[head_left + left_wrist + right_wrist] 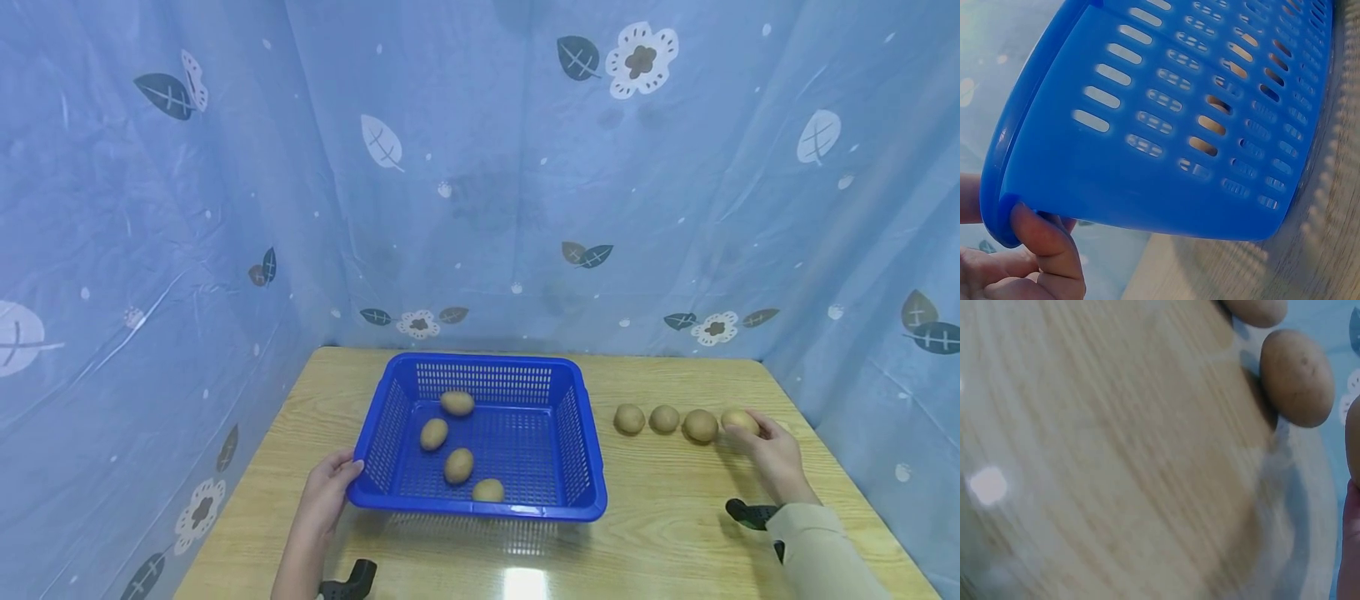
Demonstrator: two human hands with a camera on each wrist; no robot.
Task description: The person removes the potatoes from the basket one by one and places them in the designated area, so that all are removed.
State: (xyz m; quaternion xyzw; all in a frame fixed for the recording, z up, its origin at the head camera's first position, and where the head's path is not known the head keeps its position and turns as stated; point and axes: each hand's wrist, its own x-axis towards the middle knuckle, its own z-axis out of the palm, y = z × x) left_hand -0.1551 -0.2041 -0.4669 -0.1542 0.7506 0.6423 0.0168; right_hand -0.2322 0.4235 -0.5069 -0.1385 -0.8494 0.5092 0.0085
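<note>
My left hand (324,493) grips the near left corner of a blue plastic basket (480,511) by its rim. The left wrist view shows the fingers (1054,250) curled under that rim, against the slotted basket wall (1116,181). Several potatoes lie inside the basket, one of them a potato (458,466) near the middle. At the right, my right hand (778,457) holds a potato (738,419) between thumb and fingers, at the end of a row. In the right wrist view only an edge of that hand (1349,544) shows.
Three more potatoes stand in a row right of the basket: one potato (629,419) nearest it, a smaller potato (664,419), and a potato (701,426) beside my right hand. A blue patterned curtain (480,208) surrounds the wooden table (660,533) at back and sides.
</note>
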